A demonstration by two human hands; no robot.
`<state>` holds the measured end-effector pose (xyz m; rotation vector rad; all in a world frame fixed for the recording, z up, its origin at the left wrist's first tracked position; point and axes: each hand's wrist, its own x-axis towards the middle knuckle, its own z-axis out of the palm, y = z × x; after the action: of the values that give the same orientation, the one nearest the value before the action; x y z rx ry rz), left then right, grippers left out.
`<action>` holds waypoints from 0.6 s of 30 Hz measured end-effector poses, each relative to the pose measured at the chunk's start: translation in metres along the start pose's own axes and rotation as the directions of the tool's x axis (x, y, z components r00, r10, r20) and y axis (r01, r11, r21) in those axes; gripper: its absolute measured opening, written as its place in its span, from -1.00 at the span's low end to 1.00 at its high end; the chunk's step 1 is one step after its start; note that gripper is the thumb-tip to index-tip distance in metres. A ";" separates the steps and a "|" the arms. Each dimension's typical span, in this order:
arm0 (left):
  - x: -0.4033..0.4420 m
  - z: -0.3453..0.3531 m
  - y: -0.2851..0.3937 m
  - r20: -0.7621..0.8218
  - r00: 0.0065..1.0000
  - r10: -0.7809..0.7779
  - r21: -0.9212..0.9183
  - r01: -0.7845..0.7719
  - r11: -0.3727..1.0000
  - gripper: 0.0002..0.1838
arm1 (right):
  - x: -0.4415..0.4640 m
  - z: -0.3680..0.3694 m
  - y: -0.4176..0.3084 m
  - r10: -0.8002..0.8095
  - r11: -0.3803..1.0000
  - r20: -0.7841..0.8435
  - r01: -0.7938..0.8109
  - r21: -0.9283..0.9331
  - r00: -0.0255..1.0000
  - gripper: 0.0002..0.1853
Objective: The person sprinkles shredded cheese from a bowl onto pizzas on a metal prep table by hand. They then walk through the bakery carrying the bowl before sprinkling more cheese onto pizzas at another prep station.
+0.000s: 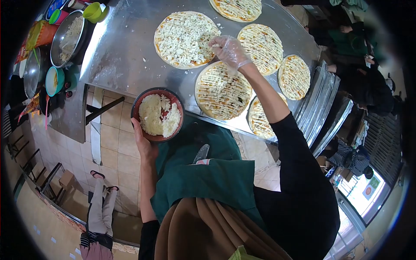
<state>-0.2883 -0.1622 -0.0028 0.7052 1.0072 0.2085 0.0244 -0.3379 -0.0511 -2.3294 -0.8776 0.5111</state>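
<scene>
My left hand (146,142) grips the rim and side of a dark bowl with a reddish inside (180,123). Crumbled white cheese (151,113) partly fills it. In a clear plastic glove, my right hand (230,51) is over the right edge of a pizza covered in white crumbles (184,39). Its fingers are curled together, with white bits at the tips. Just below lies a pizza with sauce stripes (222,97) and a small patch of white crumbles. Another striped pizza (262,47) is to the right of my glove.
More striped pizzas (294,77) lie on the metal table (125,60). Plastic-wrapped trays (320,93) stand at its right end. On the left are a large metal bowl (58,45), a teal bowl (53,82) and green cups (92,12). Other people (102,203) are at left and right.
</scene>
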 end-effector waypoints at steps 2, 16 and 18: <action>0.000 -0.002 0.000 -0.001 1.000 0.010 0.008 -0.010 1.000 -0.32 | -0.003 0.005 -0.008 -0.013 0.999 0.012 0.012 0.042 1.000 -0.81; -0.001 -0.013 -0.008 -0.030 0.999 0.039 -0.031 -0.040 0.999 -0.30 | 0.001 0.026 -0.042 -0.149 0.985 0.145 0.160 -0.067 0.978 -0.87; -0.003 -0.012 -0.007 -0.026 0.999 0.046 -0.030 -0.047 0.998 -0.31 | 0.001 0.021 -0.044 -0.036 0.999 0.185 0.033 0.023 0.982 -0.86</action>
<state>-0.3009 -0.1637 -0.0098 0.6995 1.0106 0.2735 -0.0066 -0.3025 -0.0389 -2.2709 -0.9917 0.7276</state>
